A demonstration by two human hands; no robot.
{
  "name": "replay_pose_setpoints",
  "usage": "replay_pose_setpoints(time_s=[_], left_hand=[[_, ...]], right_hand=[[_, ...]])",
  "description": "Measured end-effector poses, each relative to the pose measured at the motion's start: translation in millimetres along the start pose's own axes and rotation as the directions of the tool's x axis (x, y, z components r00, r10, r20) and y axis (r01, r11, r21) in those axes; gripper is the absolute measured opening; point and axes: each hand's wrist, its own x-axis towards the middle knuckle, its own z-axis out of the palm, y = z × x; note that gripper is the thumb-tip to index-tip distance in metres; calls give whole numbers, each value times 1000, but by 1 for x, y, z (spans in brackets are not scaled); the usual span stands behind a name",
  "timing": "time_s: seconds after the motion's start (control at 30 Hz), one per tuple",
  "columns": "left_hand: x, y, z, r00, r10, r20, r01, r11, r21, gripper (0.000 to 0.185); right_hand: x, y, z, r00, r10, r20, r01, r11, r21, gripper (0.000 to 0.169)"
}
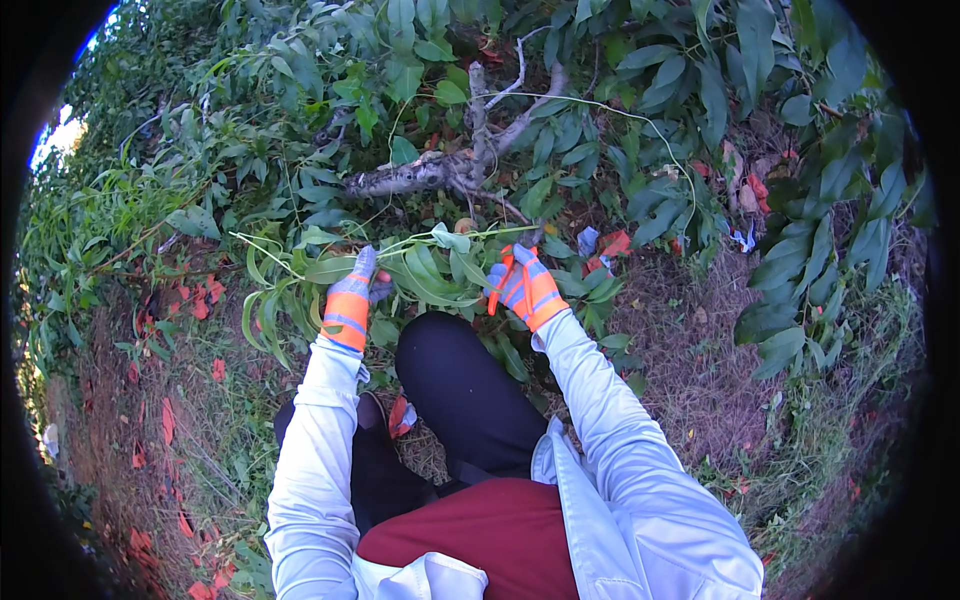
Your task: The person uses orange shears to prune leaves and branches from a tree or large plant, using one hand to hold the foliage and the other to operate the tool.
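Observation:
My left hand (350, 304), in a grey and orange work glove, is closed on a green leafy shoot (420, 241) with long narrow leaves. The shoot stretches across in front of my knee, its thin end above my right hand (527, 289). That hand wears a matching glove and holds a tool with orange handles (528, 288), perhaps hand pruners; its blades are hidden among fingers and leaves. Just beyond the hands lies a thick, grey-barked tree branch (420, 174) with a cut upright stub (478, 112).
Dense foliage (660, 82) spans the far side and hangs down at the right (795, 300). A thin vine (637, 116) arches beyond my right hand. Dry grassy ground (697, 375) lies at the right, and red scraps (167, 421) are scattered at the left.

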Motion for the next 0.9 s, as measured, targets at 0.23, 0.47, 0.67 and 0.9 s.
replay_pose_setpoints(time_s=[0.23, 0.47, 0.67, 0.9], left_hand=[[-2, 0, -10, 999, 26, 21, -27, 999, 32, 32], [-5, 13, -92, 991, 32, -131, -56, 981, -184, 34], [-21, 28, -184, 949, 136, -283, -216, 937, -276, 35], [-19, 10, -231, 874, 430, -228, 116, 270, 956, 41]], right_hand=[[-9, -1, -2, 991, 95, 100, -103, 992, 80, 30], [-25, 21, 28, 979, 199, 45, -194, 977, -89, 39], [-11, 36, 78, 929, 278, 246, -211, 941, -265, 44], [31, 96, 157, 900, 340, 274, 12, 608, -794, 25]])
